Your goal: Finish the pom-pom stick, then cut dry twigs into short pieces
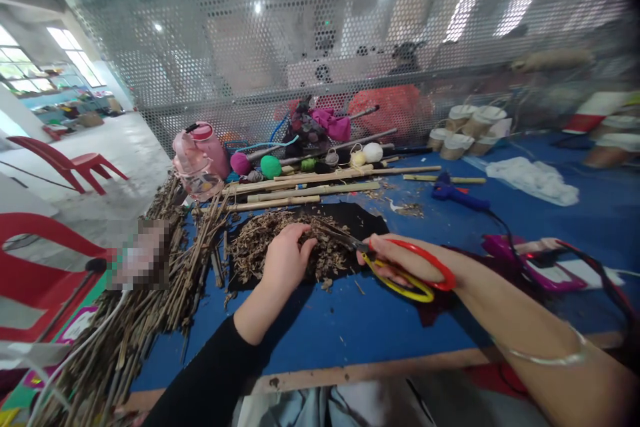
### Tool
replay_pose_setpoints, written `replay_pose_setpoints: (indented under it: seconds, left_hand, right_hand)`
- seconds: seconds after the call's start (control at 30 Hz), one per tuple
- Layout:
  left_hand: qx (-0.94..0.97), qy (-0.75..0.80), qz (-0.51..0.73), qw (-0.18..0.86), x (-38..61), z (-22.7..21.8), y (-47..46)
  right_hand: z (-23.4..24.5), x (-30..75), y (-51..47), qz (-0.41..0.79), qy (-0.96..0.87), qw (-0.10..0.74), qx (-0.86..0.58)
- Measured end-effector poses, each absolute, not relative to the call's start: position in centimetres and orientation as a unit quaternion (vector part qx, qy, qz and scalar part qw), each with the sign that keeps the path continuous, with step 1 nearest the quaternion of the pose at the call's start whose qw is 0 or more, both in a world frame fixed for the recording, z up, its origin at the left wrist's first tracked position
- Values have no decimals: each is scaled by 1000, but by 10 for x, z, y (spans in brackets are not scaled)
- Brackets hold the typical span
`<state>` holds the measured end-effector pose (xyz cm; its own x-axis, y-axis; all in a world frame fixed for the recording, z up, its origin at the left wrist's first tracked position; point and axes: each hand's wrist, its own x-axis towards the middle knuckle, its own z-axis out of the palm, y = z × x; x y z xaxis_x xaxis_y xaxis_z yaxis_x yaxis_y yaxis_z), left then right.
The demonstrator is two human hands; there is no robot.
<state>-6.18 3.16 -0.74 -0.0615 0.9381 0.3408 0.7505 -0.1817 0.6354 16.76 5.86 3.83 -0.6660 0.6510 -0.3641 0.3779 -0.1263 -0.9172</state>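
Note:
My left hand (pixel 289 255) rests on a heap of dry brown twig pieces (pixel 255 240). Its thumb and forefinger are curved and apart, with nothing visible between them; the other fingers are mostly hidden. In my right hand (pixel 393 260) is a pair of scissors (pixel 410 288) with a red and a yellow handle loop. The blades point left over the heap, close to my left thumb. Under the heap lies a black cloth (pixel 367 217) on the blue tabletop (pixel 320 340).
Long dry stalks (pixel 145 320) lie in a bundle at the left. Behind the heap are bamboo sticks (pixel 320 190), yarn balls (pixel 271 167) and a pink jug (pixel 200 160). A blue glue gun (pixel 457 197) lies at right, with wrapped cups (pixel 455 145) beyond. A perforated metal screen (pixel 250 60) closes the back.

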Motion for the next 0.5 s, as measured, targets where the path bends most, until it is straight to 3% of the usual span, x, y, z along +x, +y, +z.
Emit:
replay_pose_setpoints:
  seconds: [0.13,0.3,0.4,0.5]
  left_hand:
    - [727,637,242,87,-55,6,9]
    - [761,613,110,182,-39,-6,-13]
    - [760,602,124,211,-35,-10,-12]
    - [722,601,240,245,-35,-3,2]
  right_hand:
    - [39,171,93,682,-650,109,-319]
    - [10,167,117,722,-582,234,-294]
    - [-3,170,120,709,-560,286,-318]
    - [-1,174,114,676,-572,327,-329]
